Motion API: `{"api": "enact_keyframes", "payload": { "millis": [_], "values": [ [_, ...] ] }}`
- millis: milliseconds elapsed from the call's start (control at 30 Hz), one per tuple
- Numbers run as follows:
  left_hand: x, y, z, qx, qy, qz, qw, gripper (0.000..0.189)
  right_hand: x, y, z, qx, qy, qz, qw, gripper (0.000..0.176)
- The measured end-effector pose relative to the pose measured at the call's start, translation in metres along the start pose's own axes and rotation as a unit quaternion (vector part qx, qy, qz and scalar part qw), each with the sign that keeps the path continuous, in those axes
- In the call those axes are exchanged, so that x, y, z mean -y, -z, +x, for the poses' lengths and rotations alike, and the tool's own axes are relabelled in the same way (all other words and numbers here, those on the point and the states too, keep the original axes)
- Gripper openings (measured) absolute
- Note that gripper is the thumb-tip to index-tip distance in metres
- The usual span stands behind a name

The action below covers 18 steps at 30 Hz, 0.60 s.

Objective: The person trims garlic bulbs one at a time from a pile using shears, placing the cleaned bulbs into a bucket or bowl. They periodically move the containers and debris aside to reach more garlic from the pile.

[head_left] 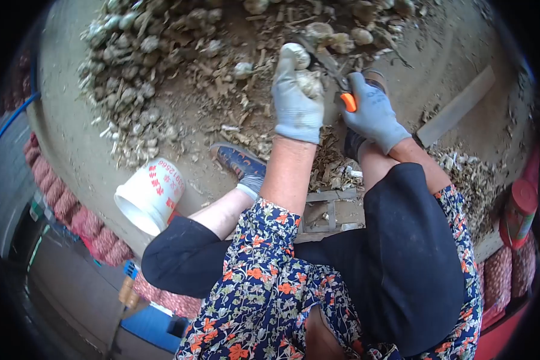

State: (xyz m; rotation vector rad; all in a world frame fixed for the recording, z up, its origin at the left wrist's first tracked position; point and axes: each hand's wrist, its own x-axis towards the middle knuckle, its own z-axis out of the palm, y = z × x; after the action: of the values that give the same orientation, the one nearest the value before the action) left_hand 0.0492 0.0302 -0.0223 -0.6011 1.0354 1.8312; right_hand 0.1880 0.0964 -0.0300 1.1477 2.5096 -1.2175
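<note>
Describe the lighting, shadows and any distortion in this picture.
Head view: strong wide-angle bending, with black, rounded corners and the pink mesh bundles curving along the left edge; light looks soft and diffuse, shadows faint; the white bucket is bright, its red print visible; lettering on the gloved right hand too small to read.

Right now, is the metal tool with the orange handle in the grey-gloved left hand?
No, the gloved right hand grips the orange-handled tool, while the left hand holds whitish garlic bulbs.
</note>
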Motion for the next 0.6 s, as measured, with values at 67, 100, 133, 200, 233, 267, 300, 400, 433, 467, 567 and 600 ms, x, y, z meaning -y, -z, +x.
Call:
{"api": "enact_keyframes", "payload": {
  "millis": [67,100,133,200,233,267,300,400,433,467,567,600],
  "values": [
    [-0.008,0.01,0.003,-0.014,-0.011,-0.021,1.0,0.02,-0.002,-0.007,-0.001,-0.04,0.013,0.04,0.998,0.028],
    [-0.017,0.024,-0.002,-0.06,-0.03,-0.008,0.998,0.02,-0.007,-0.011,0.001,-0.069,0.018,0.044,0.996,0.026],
    [-0.033,0.039,-0.004,-0.101,-0.049,0.003,0.994,0.021,-0.008,-0.012,0.0,-0.06,0.02,0.064,0.996,0.027],
    [-0.099,0.08,-0.026,-0.125,-0.198,0.016,0.972,0.019,-0.014,-0.014,-0.003,-0.002,0.009,0.032,0.999,0.029],
    [-0.138,0.093,-0.051,-0.197,-0.332,0.051,0.921,0.009,-0.017,-0.014,-0.006,-0.005,0.019,0.031,0.999,0.03],
    [-0.184,0.108,-0.077,-0.278,-0.411,0.079,0.865,0.011,-0.014,-0.013,-0.002,-0.005,0.031,0.036,0.999,0.03],
    [-0.239,0.143,-0.106,-0.263,-0.465,0.112,0.838,0.011,-0.013,-0.011,-0.002,0.013,0.016,0.023,1.0,0.031],
    [-0.383,0.218,-0.188,-0.438,-0.579,0.117,0.678,0.025,-0.018,-0.011,-0.003,0.05,0.009,-0.017,0.999,0.032],
    [-0.399,0.216,-0.199,-0.574,-0.578,0.109,0.569,0.023,-0.016,-0.01,-0.003,0.05,0.021,-0.008,0.998,0.032],
    [-0.434,0.258,-0.212,-0.617,-0.538,0.163,0.551,0.02,-0.015,-0.008,-0.004,0.048,0.031,0.002,0.998,0.032],
    [-0.495,0.346,-0.216,-0.585,-0.282,0.389,0.653,0.031,-0.012,-0.003,-0.005,0.046,0.009,-0.008,0.999,0.034],
    [-0.473,0.316,-0.203,-0.634,-0.271,0.413,0.595,0.033,-0.009,0.002,-0.008,0.021,-0.006,0.013,1.0,0.034]
  ]
}}
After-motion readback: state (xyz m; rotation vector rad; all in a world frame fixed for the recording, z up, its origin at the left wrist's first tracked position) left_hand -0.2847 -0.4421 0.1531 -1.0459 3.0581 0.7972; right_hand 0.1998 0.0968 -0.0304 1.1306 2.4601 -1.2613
